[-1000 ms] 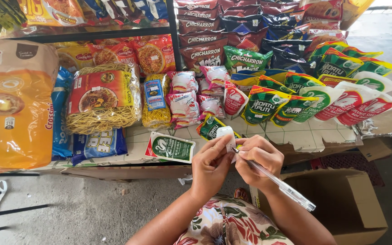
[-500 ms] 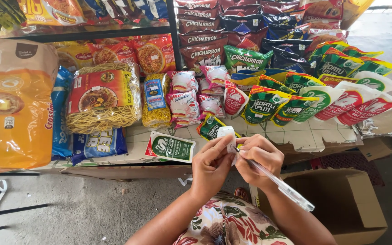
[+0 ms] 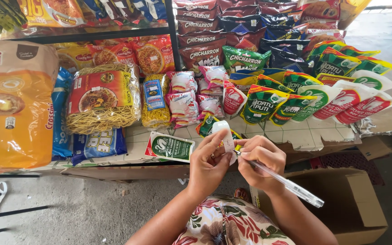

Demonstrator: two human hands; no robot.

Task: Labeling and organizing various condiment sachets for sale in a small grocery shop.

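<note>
Head view, looking down: the left hand pinches a small white paper tag between thumb and fingertips, keeping it upright and taut so it gives a firm surface to write on. Touching it from the other side, the right hand is closed around a clear-barrelled pen in a writing grip, tip at the tag's lower edge and barrel slanting back toward the wrist. Both hands meet just above the person's lap, where a floral-print garment shows. Right behind the tag, partly hidden by it, lies a green and yellow sachet; just beside the left hand a flat green and white sachet rests near the front edge of the flattened cardboard display surface. Further out beyond the hands, small pink and white packets stand in short rows, and a fan of green, yellow and red-white pouches spreads away past the right hand, overlapped so each face shows. Well off past the left hand sit a bag of dry yellow noodles and a big orange bag. Dark snack bags stack at the back. Below the right forearm stands an open brown carton on the concrete floor.
</note>
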